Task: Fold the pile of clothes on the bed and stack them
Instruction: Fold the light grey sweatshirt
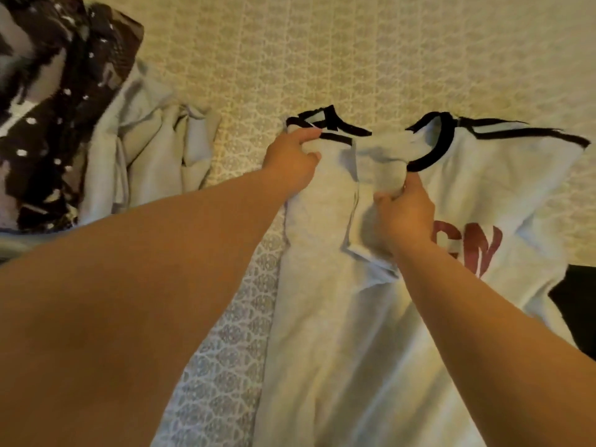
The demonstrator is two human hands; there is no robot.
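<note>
A pale blue T-shirt (348, 317) with black trim at collar and sleeves and red letters on its chest lies spread on the bed, hanging toward me. My left hand (292, 162) grips its left shoulder by the black-edged sleeve, which is folded inward. My right hand (404, 214) pinches a fold of fabric just below the black collar. At the left lies the pile: a dark brown garment with white dots (54, 101) on top of crumpled pale grey-green clothes (154, 153).
The bed is covered by a cream spread with a lattice pattern (354, 53). A dark gap (577, 304) shows past the bed's edge at the lower right.
</note>
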